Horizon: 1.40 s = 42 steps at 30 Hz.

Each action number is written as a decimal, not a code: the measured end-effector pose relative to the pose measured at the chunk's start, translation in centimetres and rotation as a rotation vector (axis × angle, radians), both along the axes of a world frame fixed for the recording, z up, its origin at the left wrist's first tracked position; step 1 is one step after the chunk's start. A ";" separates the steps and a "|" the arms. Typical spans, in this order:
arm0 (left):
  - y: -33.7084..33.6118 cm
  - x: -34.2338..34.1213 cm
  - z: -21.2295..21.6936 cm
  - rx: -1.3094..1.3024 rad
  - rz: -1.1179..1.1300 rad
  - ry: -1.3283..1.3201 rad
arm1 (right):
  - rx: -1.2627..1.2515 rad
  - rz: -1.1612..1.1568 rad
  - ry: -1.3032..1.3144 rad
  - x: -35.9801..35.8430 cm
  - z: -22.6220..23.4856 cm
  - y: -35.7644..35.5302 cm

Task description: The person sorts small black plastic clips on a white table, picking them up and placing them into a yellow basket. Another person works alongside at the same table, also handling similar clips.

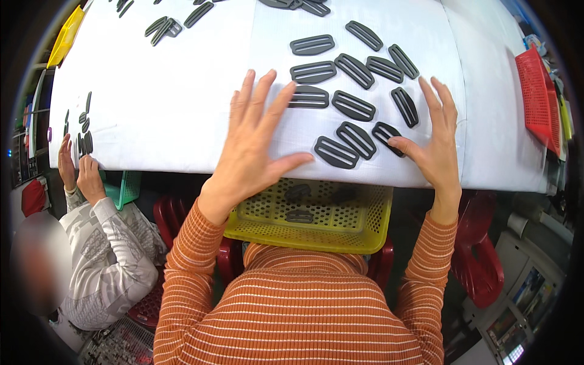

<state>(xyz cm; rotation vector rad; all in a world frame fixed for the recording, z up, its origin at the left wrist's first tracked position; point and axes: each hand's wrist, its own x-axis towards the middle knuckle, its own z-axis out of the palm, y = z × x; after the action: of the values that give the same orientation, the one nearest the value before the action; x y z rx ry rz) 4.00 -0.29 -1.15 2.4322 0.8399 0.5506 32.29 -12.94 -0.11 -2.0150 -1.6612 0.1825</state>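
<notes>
Several dark grey plastic slide buckles (pixel 354 106), each with long slots, lie loosely spread on the white tabletop between my hands. My left hand (pixel 250 137) is open, fingers spread, at the left side of the group; its index finger overlaps the end of one slide buckle (pixel 309 88). On the right side, my right hand (pixel 435 137) is open too, its thumb over the edge of another slide buckle (pixel 387 138); whether it touches cannot be told. Neither hand holds anything. Below the table edge, a yellow perforated basket (pixel 307 243) has a few dark pieces inside.
More dark buckles (pixel 163 28) lie toward the far side. A red basket (pixel 538 100) stands at the right edge, a yellow tray (pixel 66 36) at the far left. At left, a co-worker's hands (pixel 90 180) are beside small dark parts. A red chair (pixel 477 261) is at right.
</notes>
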 end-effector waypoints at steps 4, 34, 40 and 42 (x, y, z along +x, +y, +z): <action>1.7 2.6 -0.5 0.093 -0.150 0.180 | -0.103 0.087 -0.040 1.5 -1.0 2.9; -0.8 -5.5 4.8 -0.574 -0.745 -0.017 | -0.214 0.587 -0.002 -12.7 1.6 -6.9; 12.5 -3.1 -1.4 -0.005 0.044 -0.223 | 0.096 0.291 0.088 -5.9 -2.1 6.6; 15.4 0.3 -1.7 0.000 0.183 -0.240 | 0.189 0.158 0.098 -2.0 -3.3 13.0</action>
<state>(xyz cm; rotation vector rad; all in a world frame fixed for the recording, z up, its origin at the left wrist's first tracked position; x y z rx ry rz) 4.31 15.16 -2.85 2.2447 0.9629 0.8904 30.29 0.06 -3.41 -1.7109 -1.7079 0.1696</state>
